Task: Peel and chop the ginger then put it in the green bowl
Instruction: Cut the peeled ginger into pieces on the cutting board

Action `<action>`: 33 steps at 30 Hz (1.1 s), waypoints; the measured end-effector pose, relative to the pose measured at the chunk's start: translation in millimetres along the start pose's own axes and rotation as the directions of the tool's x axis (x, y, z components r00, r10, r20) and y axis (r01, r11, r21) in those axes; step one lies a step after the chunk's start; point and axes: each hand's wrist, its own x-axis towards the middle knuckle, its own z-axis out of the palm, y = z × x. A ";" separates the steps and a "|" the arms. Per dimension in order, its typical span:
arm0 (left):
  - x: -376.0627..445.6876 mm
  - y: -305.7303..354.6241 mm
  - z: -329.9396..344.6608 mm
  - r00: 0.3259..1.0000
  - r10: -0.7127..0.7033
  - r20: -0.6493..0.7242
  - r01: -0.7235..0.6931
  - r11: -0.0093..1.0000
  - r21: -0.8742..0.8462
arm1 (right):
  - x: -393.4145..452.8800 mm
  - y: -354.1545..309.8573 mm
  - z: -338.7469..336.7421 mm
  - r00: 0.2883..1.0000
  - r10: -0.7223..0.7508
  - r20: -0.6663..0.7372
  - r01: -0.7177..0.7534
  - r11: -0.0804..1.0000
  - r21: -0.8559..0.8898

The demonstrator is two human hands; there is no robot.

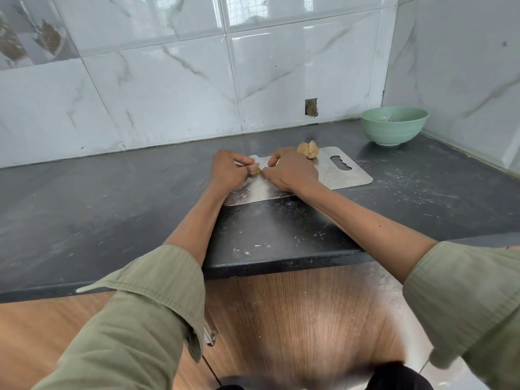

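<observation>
Sleeves [146,299], olive; left hand [226,171] fingers pinching ginger piece [255,170]; right hand [292,171] fingers curled, contents unclear; steel board [343,173]; green bowl [394,126] on bench [112,198].

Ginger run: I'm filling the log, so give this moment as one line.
left hand holds ginger piece | right hand working it, tool unclear | spare ginger on cutting board | green bowl apart

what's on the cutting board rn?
On the metal cutting board: both hands, left and right, working a small ginger piece, and a larger ginger chunk at the far edge. Any tool is hidden by the hands.
</observation>
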 end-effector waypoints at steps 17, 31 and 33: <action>2.1 -3.3 0.3 0.992 0.114 -0.047 -0.110 0.990 0.086 | -3.3 -5.2 9.2 0.997 -0.077 -0.002 0.076 0.991 -0.106; 0.2 -3.3 3.3 0.987 0.160 -0.023 -0.155 0.978 0.143 | -6.6 -0.8 10.1 0.997 -0.074 0.005 0.074 0.992 -0.099; 0.4 -3.4 3.6 0.987 0.160 -0.021 -0.155 0.976 0.156 | -5.0 -2.1 10.6 0.997 -0.076 0.004 0.076 0.992 -0.101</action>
